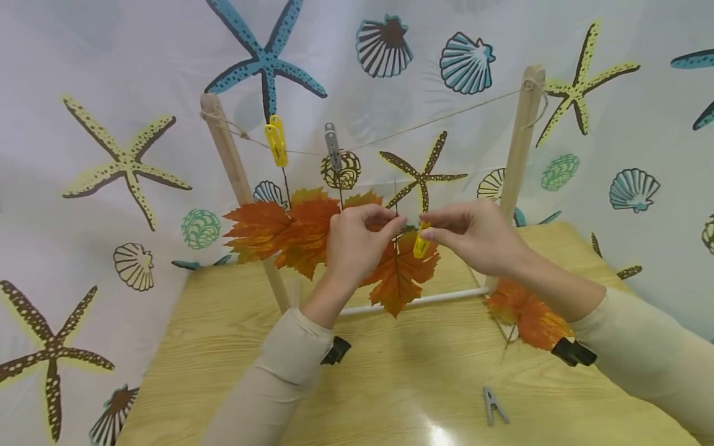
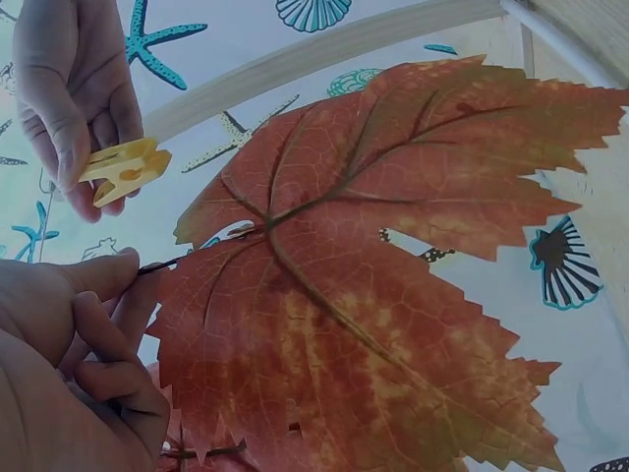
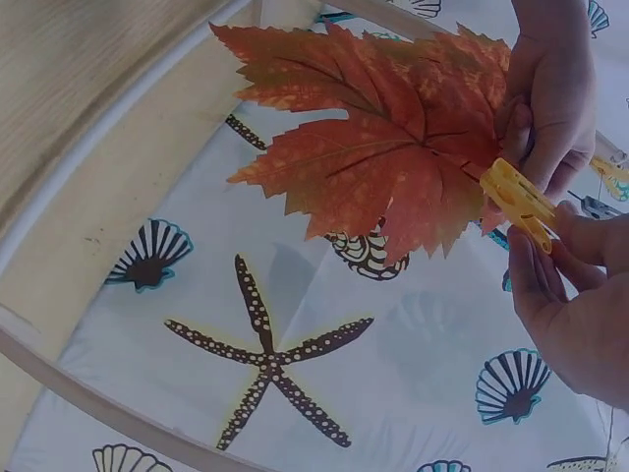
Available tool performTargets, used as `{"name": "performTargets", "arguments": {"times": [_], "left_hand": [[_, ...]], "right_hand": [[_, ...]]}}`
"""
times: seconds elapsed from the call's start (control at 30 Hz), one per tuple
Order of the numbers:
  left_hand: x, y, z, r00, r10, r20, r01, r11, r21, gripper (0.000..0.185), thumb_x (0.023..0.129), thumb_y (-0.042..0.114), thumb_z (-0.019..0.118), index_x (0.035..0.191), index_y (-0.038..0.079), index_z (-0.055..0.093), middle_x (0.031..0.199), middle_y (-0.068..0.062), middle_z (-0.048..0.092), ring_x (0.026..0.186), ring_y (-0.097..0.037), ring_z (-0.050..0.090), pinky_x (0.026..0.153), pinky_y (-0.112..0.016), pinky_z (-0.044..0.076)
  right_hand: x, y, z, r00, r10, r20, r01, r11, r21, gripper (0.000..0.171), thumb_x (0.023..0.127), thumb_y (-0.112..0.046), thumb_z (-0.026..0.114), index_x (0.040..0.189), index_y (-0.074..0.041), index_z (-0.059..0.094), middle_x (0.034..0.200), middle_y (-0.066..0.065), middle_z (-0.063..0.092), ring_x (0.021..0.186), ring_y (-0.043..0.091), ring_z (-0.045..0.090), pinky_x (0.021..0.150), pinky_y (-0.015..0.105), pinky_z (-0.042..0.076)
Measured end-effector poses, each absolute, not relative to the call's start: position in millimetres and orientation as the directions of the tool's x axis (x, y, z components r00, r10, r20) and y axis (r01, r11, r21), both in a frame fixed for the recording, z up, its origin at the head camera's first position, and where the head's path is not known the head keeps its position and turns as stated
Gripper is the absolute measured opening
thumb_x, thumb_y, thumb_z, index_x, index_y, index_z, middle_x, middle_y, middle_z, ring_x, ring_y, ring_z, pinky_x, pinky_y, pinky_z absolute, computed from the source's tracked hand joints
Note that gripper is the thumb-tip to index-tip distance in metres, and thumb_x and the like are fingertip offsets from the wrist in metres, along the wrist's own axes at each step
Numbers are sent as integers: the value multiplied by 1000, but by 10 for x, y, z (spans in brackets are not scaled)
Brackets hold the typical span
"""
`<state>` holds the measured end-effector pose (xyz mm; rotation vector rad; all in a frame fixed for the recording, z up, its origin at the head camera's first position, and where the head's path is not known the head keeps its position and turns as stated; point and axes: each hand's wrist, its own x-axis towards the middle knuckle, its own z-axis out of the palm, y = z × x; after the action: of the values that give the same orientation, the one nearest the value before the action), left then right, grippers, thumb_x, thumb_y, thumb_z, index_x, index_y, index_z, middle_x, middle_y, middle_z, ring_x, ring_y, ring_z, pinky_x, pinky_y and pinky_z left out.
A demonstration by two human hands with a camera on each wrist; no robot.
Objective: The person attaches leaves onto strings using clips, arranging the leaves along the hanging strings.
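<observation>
Hanging at left from the string: two orange leaves, one under a yellow peg, one under a grey peg. At centre, left hand pinching the stem of a third leaf, held above the worktop. Just right of it, right hand gripping a yellow clothespin beside that stem. Farther right, on the worktop: another leaf and a grey clip.

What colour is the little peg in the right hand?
Yellow peg, clearest in the right wrist view.
</observation>
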<state>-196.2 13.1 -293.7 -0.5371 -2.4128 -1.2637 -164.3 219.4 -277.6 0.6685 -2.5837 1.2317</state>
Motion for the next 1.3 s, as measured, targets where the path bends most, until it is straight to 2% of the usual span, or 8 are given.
{"name": "performTargets", "arguments": {"times": [0.17,0.33,0.47,0.7,1.0,1.17,1.3], "left_hand": [[-1983,99,-2876,-862,161,480,481,558,677,21,90,32,75,96,13,80,90,-2,78,81,-16,71,70,-34,56],[-1993,102,-2802,-844,150,515,503,551,666,21,90,32,75,97,14,81,92,-2,79,78,-15,71,67,-32,55],[-1972,120,-2773,-833,129,537,513,542,666,22,90,32,75,98,12,81,92,-3,79,74,-15,71,63,-30,54],[-1920,195,-2795,-849,133,511,491,554,672,23,91,34,74,98,13,81,90,-2,78,72,-13,69,56,-27,49],[-1905,229,-2740,-837,136,531,507,561,655,20,89,33,77,93,13,82,86,-1,78,80,-14,71,62,-30,53],[-1915,242,-2706,-827,138,545,514,576,636,20,89,32,77,92,14,82,85,0,78,81,-14,70,61,-29,51],[-1934,255,-2670,-807,155,571,540,584,605,21,90,34,76,92,14,82,85,0,78,78,-12,69,58,-27,49]], "right_hand": [[-1715,2141,-2620,-852,-319,415,-522,573,-632,28,92,-12,72,118,-2,73,107,14,76,90,22,76,78,28,59],[-1774,2116,-2423,-826,-300,476,-549,615,-565,26,92,-11,72,116,-2,74,110,14,75,94,23,75,79,26,58],[-1809,2073,-2302,-819,-290,496,-556,618,-556,26,92,-11,72,116,-2,74,109,14,76,94,22,75,77,20,57],[-1818,2097,-2226,-853,-286,435,-508,644,-572,26,93,-11,71,118,-4,74,108,14,76,95,23,75,81,30,59],[-1800,2164,-2172,-868,-309,388,-488,673,-556,23,93,-9,71,114,-4,75,107,13,76,93,23,75,76,27,58],[-1795,2144,-2096,-867,-312,387,-487,691,-534,24,94,-11,70,117,-5,75,107,11,76,92,21,75,69,23,52],[-1798,2127,-2015,-861,-304,407,-491,706,-511,24,93,-11,71,117,-6,75,109,11,76,96,22,74,78,32,58]]}}
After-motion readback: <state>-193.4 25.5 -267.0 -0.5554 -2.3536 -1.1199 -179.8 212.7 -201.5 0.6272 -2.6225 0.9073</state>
